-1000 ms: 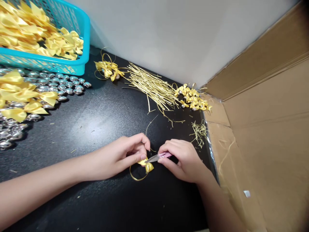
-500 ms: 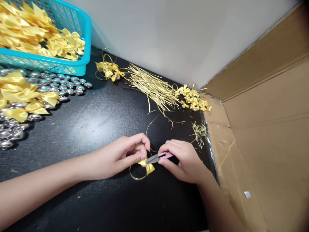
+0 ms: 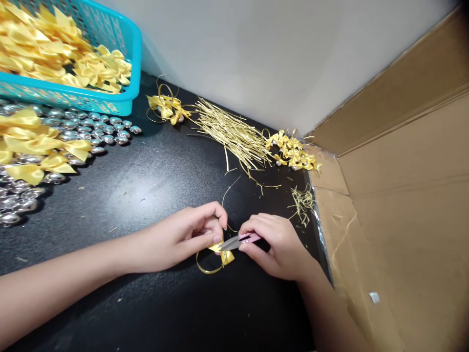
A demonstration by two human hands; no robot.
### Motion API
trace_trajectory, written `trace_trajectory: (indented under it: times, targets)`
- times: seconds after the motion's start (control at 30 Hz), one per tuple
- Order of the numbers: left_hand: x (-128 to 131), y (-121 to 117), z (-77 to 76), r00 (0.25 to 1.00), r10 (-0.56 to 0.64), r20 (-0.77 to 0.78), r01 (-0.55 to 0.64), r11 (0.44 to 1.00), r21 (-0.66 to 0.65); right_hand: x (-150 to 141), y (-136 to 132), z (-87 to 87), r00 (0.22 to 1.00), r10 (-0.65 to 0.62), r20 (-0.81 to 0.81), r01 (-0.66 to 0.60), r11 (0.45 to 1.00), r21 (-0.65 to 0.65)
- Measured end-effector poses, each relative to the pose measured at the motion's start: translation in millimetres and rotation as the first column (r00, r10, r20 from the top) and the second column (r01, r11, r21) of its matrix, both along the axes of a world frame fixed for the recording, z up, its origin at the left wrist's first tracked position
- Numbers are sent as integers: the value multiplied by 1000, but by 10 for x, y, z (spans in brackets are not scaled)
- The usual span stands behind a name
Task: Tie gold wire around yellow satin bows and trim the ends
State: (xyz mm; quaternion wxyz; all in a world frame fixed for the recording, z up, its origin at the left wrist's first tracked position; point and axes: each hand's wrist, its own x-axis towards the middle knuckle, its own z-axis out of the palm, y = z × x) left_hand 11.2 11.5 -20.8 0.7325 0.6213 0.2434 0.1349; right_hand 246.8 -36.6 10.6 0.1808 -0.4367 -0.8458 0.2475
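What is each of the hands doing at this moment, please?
Left hand: closed, pinching the yellow bow.
Right hand: closed, holding small scissors.

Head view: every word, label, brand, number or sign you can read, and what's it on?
No readable text anywhere.
Pink-handled metal scissors in the right hand: pale specks on the handle, too small to tell whether print or pattern.
Small whitish scrap on the brown cardboard: no legible marks.
Turquoise openwork plastic basket: no lettering visible.
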Motion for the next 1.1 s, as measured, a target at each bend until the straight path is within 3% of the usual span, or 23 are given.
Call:
trace_trajectory:
  times: [1.1]
  targets:
    - [10, -3, 11, 999, 19, -45, -14, 993, 119, -16, -3, 18, 999, -33, -2, 33, 999, -16]
